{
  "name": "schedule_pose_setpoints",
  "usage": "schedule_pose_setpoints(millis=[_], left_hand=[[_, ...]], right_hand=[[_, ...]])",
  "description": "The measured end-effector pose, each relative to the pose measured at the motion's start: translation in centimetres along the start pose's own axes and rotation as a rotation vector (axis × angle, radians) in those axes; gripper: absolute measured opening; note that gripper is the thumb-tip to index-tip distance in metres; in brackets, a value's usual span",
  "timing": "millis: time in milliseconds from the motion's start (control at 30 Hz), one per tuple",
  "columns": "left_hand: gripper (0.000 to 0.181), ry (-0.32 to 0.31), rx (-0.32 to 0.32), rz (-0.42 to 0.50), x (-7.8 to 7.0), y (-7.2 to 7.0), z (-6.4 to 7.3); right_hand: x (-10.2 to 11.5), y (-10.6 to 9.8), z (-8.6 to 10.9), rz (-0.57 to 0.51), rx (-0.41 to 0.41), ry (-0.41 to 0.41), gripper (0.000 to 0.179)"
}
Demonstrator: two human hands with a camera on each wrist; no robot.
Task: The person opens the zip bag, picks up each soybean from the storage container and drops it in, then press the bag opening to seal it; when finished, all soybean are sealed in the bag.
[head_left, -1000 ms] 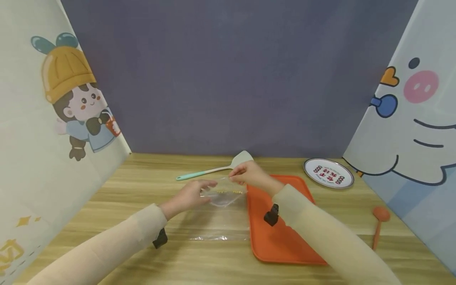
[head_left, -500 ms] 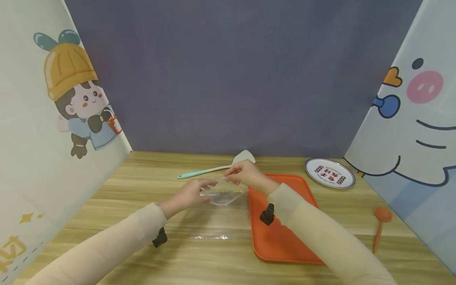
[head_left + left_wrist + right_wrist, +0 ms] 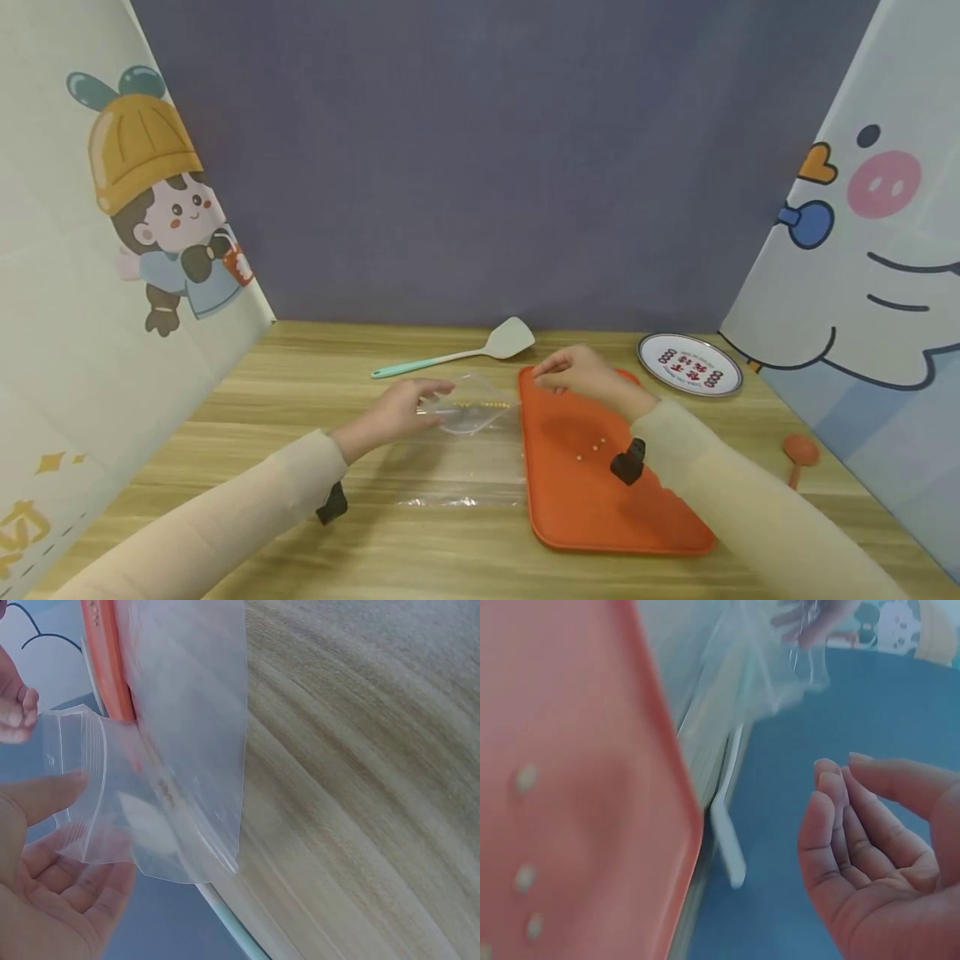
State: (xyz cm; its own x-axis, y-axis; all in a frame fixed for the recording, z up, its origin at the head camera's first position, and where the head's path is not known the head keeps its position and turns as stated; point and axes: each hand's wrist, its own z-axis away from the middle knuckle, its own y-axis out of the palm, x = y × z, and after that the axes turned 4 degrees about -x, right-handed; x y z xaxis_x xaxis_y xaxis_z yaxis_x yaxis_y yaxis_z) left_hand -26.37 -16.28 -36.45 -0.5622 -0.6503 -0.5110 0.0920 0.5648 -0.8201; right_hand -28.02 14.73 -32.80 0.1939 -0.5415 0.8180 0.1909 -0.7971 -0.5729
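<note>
My left hand (image 3: 397, 412) holds a clear zip-lock bag (image 3: 468, 417) near its mouth. In the left wrist view the thumb lies on the near side of the bag (image 3: 120, 780) and the other fingers show behind it. A row of small yellow specks shows across the bag in the head view. My right hand (image 3: 581, 375) hovers above the far end of the orange tray (image 3: 555, 517), apart from the bag. In the right wrist view its fingers are loosely curled, thumb tip close to the fingertips, nothing visible between them. Several small pale pieces (image 3: 596, 447) lie on the tray.
A spatula (image 3: 506, 340) with a mint handle lies behind the bag. An oval plate (image 3: 690, 364) with red print sits at the back right, and an orange spoon (image 3: 801, 452) lies near the right wall. Another sheet of clear plastic (image 3: 457, 475) lies left of the tray.
My right hand has left the bag's edge and moved right over the tray, which uncovers the pale pieces there. The left hand stays nearly in place with the bag.
</note>
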Motion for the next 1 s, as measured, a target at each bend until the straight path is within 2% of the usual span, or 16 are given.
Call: schedule_pose_setpoints(millis=[200, 367, 633, 833, 1000], left_hand=[[0.051, 0.0, -0.005, -0.002, -0.1, 0.1, 0.1], [0.05, 0.012, -0.014, -0.006, 0.2, -0.1, 0.4], [0.05, 0.003, -0.029, -0.006, 0.2, -0.2, 0.6], [0.052, 0.002, -0.018, -0.01, 0.1, -0.1, 0.5], [0.054, -0.036, 0.009, 0.026, 0.0, 0.0, 0.6]], right_hand=[[-2.6, -3.2, 1.8, 0.057, 0.007, 0.052, 0.025], [-4.4, -4.5, 2.8, 0.047, 0.039, 0.098, 0.028], [-6.6, -5.1, 4.4, 0.043, 0.059, 0.132, 0.033], [-8.6, -4.6, 5.2, 0.054, 0.09, 0.182, 0.028], [-9.4, -3.9, 5.4, 0.051, 0.109, 0.158, 0.027]])
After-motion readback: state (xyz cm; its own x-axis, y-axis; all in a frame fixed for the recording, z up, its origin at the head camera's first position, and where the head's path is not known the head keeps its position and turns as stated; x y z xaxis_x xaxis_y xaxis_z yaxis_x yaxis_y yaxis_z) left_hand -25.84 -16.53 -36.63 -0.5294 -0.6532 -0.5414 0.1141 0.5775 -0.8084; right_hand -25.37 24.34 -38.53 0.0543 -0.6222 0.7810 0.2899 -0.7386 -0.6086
